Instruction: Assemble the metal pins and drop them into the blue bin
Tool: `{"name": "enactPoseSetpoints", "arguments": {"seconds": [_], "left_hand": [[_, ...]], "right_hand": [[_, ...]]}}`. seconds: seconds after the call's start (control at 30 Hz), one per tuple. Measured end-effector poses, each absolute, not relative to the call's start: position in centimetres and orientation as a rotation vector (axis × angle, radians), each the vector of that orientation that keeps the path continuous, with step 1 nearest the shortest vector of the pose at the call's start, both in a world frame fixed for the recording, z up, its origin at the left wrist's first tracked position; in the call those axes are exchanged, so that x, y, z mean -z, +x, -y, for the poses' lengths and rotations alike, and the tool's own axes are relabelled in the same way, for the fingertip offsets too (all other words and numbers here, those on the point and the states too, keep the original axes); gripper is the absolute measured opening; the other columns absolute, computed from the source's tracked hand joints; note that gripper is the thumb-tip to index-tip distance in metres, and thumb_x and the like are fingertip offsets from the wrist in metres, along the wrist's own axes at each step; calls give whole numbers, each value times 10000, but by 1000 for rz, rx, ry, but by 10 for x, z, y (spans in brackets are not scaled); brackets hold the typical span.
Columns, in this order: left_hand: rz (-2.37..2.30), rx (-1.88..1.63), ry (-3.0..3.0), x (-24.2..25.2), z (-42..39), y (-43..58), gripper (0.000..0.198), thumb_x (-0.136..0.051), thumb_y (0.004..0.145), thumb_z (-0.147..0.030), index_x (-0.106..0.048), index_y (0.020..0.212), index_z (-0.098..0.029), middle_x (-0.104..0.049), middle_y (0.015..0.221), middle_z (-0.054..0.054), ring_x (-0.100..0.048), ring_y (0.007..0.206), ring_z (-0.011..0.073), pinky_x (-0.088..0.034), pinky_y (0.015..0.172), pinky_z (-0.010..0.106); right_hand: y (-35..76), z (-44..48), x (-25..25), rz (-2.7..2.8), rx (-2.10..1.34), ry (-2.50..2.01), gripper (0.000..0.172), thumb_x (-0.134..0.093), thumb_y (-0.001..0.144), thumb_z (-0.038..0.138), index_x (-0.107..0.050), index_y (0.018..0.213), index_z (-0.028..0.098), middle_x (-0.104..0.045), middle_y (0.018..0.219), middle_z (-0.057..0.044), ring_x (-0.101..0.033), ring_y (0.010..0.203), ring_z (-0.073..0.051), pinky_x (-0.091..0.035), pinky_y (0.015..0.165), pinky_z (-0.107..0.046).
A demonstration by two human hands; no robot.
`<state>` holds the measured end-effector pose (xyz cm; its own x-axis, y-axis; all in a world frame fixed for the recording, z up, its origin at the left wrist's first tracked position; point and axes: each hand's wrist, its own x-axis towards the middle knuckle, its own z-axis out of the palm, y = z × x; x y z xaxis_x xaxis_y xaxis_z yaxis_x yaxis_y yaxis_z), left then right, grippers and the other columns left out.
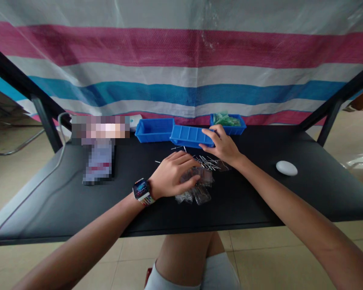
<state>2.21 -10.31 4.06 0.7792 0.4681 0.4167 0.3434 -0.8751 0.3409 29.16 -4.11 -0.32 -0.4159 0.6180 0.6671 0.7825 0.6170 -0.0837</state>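
Observation:
Gripped at its right end by my right hand (pixel 223 146), a blue plastic bin (pixel 189 136) is tipped over on its side above the table. Below it lies a loose heap of thin silver metal pins (pixel 208 162), some scattered to the left. My left hand (pixel 174 174), with a watch on its wrist, is palm down at the heap, thumb and fingers apart. Small clear plastic packets (pixel 202 195) lie under and beside that hand; whether its fingertips touch them I cannot tell.
A second blue bin (pixel 155 131) stands behind on the left, and a third blue bin (pixel 237 128) holds green plastic bags. A white rounded object (pixel 286 168) lies on the right of the black table (pixel 109 209). A cable (pixel 53 171) crosses the left side, near blurred items.

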Motion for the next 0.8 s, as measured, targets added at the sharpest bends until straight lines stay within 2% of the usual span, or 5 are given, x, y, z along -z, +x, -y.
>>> {"name": "enactPoseSetpoints", "arguments": {"seconds": [0.13, 0.27, 0.37, 0.67, 0.8], "left_hand": [[-836, -706, 2791, -35, 106, 23, 297, -482, 1063, -345, -729, 1039, -181, -732, 995, 105, -646, 917, 259, -541, 858, 437], [-1000, -622, 2775, -25, 107, 25, 371, -521, 1053, -416, -698, 1278, -181, -676, 1292, 157, -630, 1104, 317, -534, 977, 511], [-1031, -588, 2741, -19, 107, 25, 494, -561, 1034, -479, -631, 1431, -194, -576, 1481, 177, -552, 1329, 375, -442, 1152, 598], [-1051, -529, 2687, -17, 101, 23, 622, -544, 1051, -523, -530, 1561, -168, -460, 1643, 210, -434, 1526, 386, -371, 1253, 577], [-1081, -476, 2666, -17, 97, 25, 685, -579, 1029, -537, -488, 1606, -180, -405, 1704, 192, -394, 1565, 407, -344, 1273, 591]], "right_hand": [[297, 56, 1, 2187, 259, -1011, 535, -617, 1039, 565, -545, 1482, 273, -600, 1251, -139, -680, 1094, -306, -682, 798, -437], [296, 59, -4, 2062, 175, -1028, 515, -632, 1034, 536, -566, 1482, 291, -619, 1241, -131, -664, 1169, -325, -632, 999, -528], [291, 48, -12, 1950, 116, -1083, 486, -605, 1049, 481, -573, 1480, 258, -652, 1287, -146, -648, 1245, -342, -567, 1094, -554], [274, 2, -33, 1955, -60, -1315, 254, -620, 999, 273, -643, 1242, 203, -732, 1244, -149, -685, 1141, -318, -530, 1040, -462], [271, -8, -40, 1946, -33, -1456, 272, -567, 988, 192, -640, 1249, 171, -747, 1204, -164, -706, 1072, -312, -539, 999, -442]]}}
